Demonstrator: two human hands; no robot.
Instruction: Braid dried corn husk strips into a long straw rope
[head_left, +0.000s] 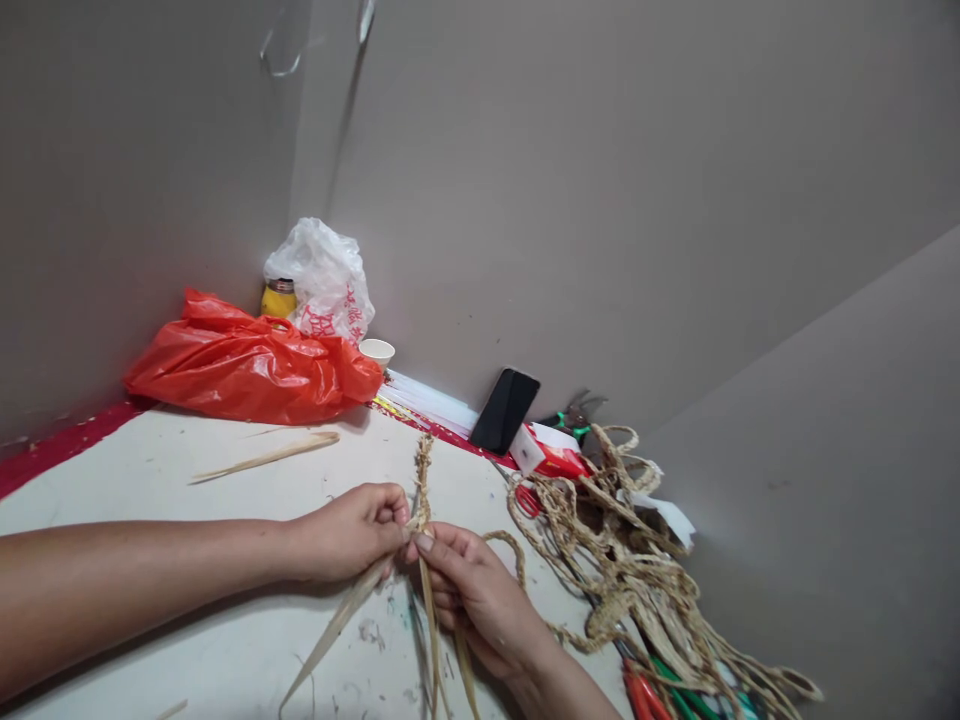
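My left hand (352, 530) and my right hand (469, 590) meet over the white table (150, 480), both pinching a straw braid (424, 470). The plaited end of the braid sticks up and away from my fingers. Its loose dry strands (337, 620) trail down toward me below both hands. The left fingers are closed on the strands from the left, and the right thumb and fingers press them from the right.
A heap of braided straw rope (630, 560) lies to the right, over red and green handled tools (660, 690). A red plastic bag (247, 365), white bag (322, 275), yellow jar (279, 298), paper cup (376, 350), black phone (505, 410) and pruning shears (574, 412) line the wall. A loose straw strip (270, 456) lies nearby.
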